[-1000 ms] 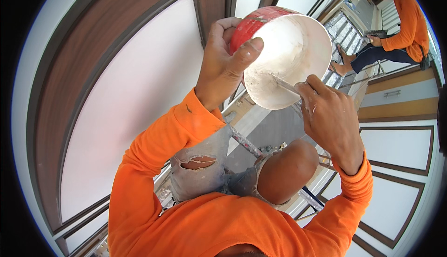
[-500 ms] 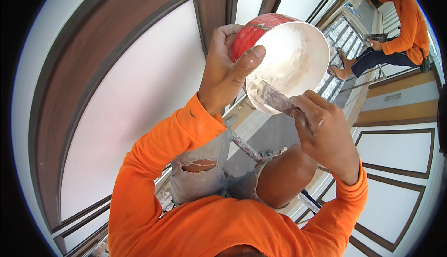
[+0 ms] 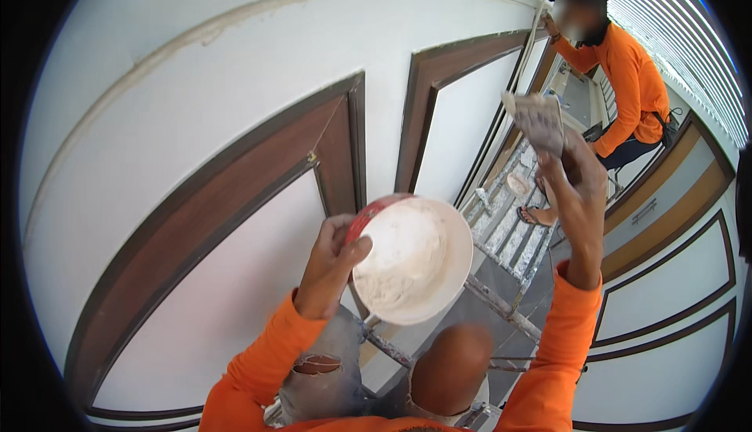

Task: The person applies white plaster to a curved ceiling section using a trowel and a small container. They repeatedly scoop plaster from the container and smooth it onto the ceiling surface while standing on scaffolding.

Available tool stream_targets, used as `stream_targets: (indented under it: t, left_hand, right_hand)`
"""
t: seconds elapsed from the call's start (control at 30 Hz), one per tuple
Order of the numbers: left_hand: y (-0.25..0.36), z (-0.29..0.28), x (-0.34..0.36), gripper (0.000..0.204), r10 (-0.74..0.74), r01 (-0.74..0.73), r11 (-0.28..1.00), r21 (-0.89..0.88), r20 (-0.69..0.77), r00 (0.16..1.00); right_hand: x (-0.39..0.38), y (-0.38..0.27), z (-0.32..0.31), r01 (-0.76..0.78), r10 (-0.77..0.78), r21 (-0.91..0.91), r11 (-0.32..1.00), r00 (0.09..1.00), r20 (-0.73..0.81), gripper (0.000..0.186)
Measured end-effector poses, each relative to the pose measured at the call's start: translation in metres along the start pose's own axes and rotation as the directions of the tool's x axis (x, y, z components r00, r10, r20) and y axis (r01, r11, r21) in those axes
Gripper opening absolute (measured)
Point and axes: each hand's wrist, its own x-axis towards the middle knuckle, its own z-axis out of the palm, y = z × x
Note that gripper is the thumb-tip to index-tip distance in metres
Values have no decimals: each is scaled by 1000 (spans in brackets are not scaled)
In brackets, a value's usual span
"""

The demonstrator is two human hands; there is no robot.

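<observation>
My left hand is closed on the rim of a round tub, red outside and white inside, with its thumb over the edge. Pale filler paste lies along the lower left of the tub's inside. My right hand is raised to the right, above tub height. It grips a putty knife whose smeared blade points up, with a pale layer of filler along its top edge. The tub's opening is tilted toward me.
A white wall and brown-framed door panels stand close on my left. Ahead at the right, a co-worker in an orange top is above a paint-spattered slatted platform. Spattered scaffold bars run past my knees.
The putty knife has left the tub's inside and risen up and to the right in my right hand. My left hand and the tub sit lower in view. More wall shows above.
</observation>
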Motion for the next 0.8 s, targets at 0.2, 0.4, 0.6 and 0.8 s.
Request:
stream_targets:
  t: [0.2, 0.4, 0.6, 0.8]
  left_hand:
    - [-7, -11, -28, 59, -79, 79, 997, 4, -14, 997]
    - [-20, -28, -29, 53, -25, 37, 993, 112, -105, 994]
    - [-12, -47, -26, 53, -98, 106, 994, 42, -147, 984]
    - [-4, -55, -33, 51, -86, 87, 996, 6, -103, 991]
  right_hand:
    - [102, 19, 22, 295, -343, -322, 900, 934, -102, 25]
    - [190, 46, 61, 455, -538, -400, 795, 834, -120, 27]
    - [223, 61, 86, 479, -609, -508, 716, 784, -119, 38]
    - [235, 69, 86, 491, -669, -592, 639, 735, -112, 43]
